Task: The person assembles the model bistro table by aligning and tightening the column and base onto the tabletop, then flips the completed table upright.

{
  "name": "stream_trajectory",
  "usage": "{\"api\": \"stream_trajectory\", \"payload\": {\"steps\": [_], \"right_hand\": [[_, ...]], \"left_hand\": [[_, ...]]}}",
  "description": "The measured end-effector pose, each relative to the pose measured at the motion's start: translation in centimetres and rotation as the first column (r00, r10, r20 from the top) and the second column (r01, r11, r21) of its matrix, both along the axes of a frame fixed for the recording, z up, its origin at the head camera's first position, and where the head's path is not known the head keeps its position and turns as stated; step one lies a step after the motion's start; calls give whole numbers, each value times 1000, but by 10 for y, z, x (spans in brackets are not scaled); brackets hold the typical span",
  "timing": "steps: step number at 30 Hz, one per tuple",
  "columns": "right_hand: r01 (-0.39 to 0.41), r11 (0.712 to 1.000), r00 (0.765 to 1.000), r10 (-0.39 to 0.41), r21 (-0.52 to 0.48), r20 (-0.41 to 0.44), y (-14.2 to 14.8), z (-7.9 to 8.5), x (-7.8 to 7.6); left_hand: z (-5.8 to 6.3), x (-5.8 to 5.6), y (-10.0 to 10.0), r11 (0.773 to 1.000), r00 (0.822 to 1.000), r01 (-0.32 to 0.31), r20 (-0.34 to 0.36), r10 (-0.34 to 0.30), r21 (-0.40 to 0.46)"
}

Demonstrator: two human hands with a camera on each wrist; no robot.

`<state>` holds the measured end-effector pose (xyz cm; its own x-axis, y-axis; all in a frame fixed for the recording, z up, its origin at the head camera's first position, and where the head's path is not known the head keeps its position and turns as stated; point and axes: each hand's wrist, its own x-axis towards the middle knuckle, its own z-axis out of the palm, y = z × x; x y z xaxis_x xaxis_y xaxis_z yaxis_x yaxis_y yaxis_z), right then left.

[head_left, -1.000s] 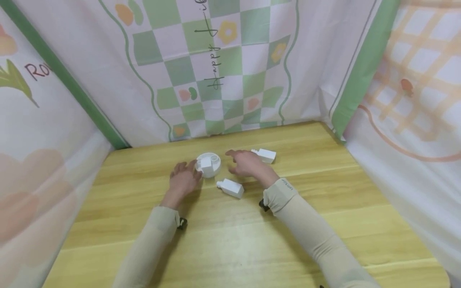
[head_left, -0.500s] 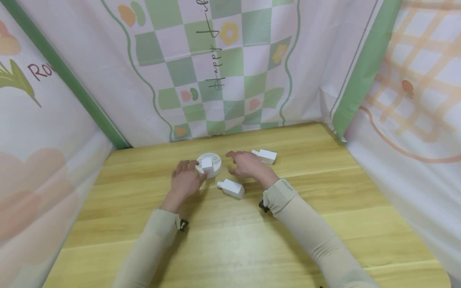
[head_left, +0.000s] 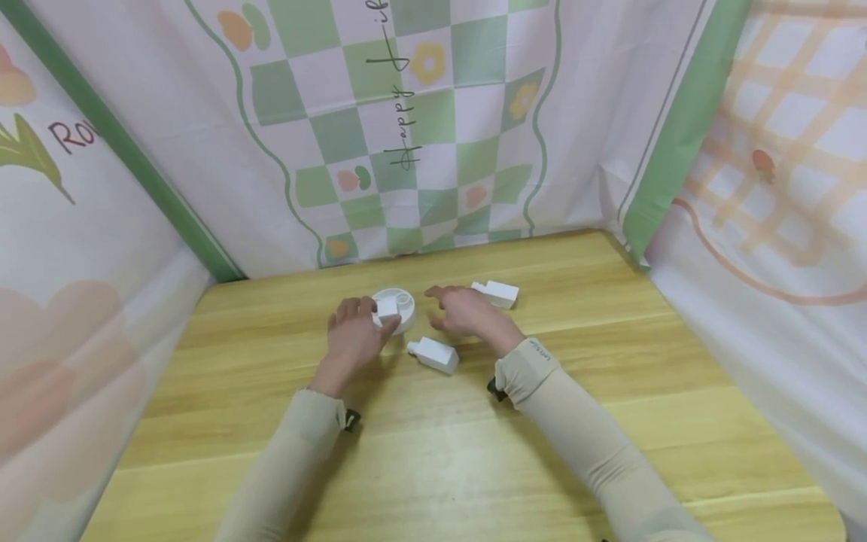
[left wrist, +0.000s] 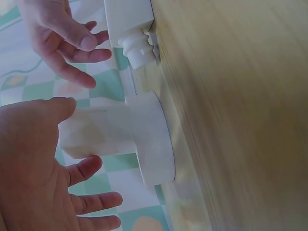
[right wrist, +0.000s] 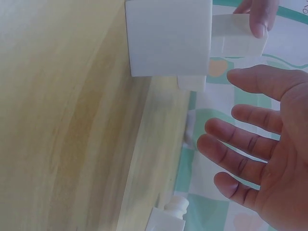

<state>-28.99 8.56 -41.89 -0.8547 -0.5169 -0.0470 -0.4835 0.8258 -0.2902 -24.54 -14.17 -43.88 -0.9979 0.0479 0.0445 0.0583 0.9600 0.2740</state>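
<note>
On the pale, grained wooden worktop [head_left: 609, 421], your left hand [head_left: 352, 339] rests with fingers relaxed and spread, thumb touching the matte white square block [head_left: 387, 309] that stands on the round white plastic base [head_left: 403, 316]. Your right hand [head_left: 463, 312] hovers open just beside it, between two white rectangular bottles [head_left: 433, 354] lying flat.

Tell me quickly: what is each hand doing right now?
Left hand: open, fingers by the white block on the round base.
Right hand: open, holding nothing.
</note>
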Motion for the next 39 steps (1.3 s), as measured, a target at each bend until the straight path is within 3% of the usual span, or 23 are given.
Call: {"api": "stream_trajectory", "payload": {"steps": [17,28,39], "right_hand": [[26,999,999,-26,21,-32,7,-6,-6],[51,999,999,-51,12,5,14,-2,-5],[53,999,998,-53,-12,19,22,-1,-5]], "left_hand": [[2,1,-4,999,999,-41,10,41,-13],[2,1,-7,999,999,-35,-23,35,-15],[2,2,-9,998,998,-59,2,59,22]]}}
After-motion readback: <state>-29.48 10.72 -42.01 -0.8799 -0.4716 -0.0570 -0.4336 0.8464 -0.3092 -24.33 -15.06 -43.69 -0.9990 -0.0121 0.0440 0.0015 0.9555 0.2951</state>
